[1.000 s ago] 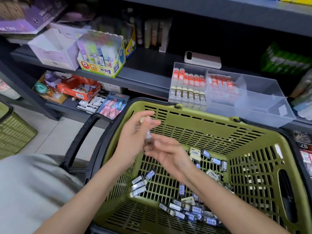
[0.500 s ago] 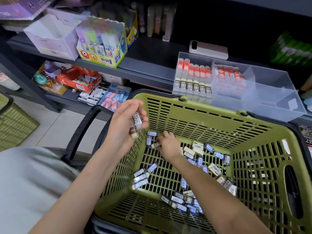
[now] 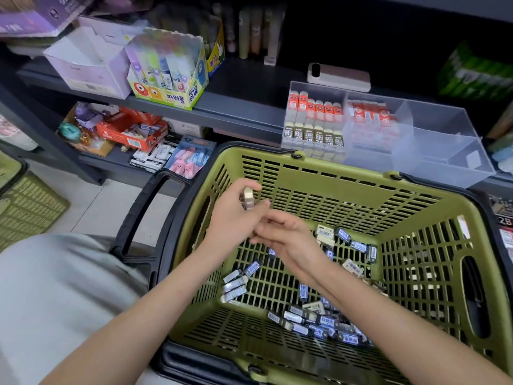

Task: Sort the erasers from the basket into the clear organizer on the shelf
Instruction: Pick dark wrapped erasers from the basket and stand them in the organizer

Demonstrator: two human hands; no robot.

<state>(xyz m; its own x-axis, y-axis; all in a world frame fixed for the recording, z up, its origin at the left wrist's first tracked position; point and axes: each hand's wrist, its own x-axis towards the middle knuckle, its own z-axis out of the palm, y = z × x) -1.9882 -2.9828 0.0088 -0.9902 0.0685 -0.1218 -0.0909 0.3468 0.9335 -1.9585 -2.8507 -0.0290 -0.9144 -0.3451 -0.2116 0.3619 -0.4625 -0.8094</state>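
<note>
Nearest us, left of the green basket [image 3: 344, 168], is our grey-clad leg [image 3: 55, 301], with the basket's black handle [image 3: 137, 212] folded out on that side. On the basket's floor lie the loose erasers [image 3: 327, 320], most in blue-and-white sleeves and a few beige with barcode stickers. Their print is too small for us to read. Our right forearm crosses over the basket and hides part of that heap.

Above the basket's left half our two hands meet. The left hand [image 3: 236, 226] has its grip pinched on a small stack of erasers [image 3: 248, 198], whose pale ends poke up between thumb and fingers. The right hand [image 3: 288, 237] touches the left palm with loosely curled fingers. We cannot tell whether its grip pinches anything.

Just beyond the basket's far rim, on the shelf [image 3: 244, 107], stands the clear organizer [image 3: 449, 145], its lower front hidden by that rim. One compartment holds red-sleeved erasers [image 3: 316, 105] with little faces, behind a row of dark-sleeved erasers [image 3: 313, 134] marked "2B". The next compartment holds more red sleeves, blurred through the plastic. Behind the organizer a phone [image 3: 338, 77] lies face down.

Beyond the basket's far left corner a yellow box [image 3: 166, 95] reads "POWER GLUE" beside Korean lettering, next to a pale cardboard box [image 3: 83, 70]. Below them sits a tray of pink and blue erasers [image 3: 188, 159]. Far left of the basket stands a second green basket [image 3: 27, 207].
</note>
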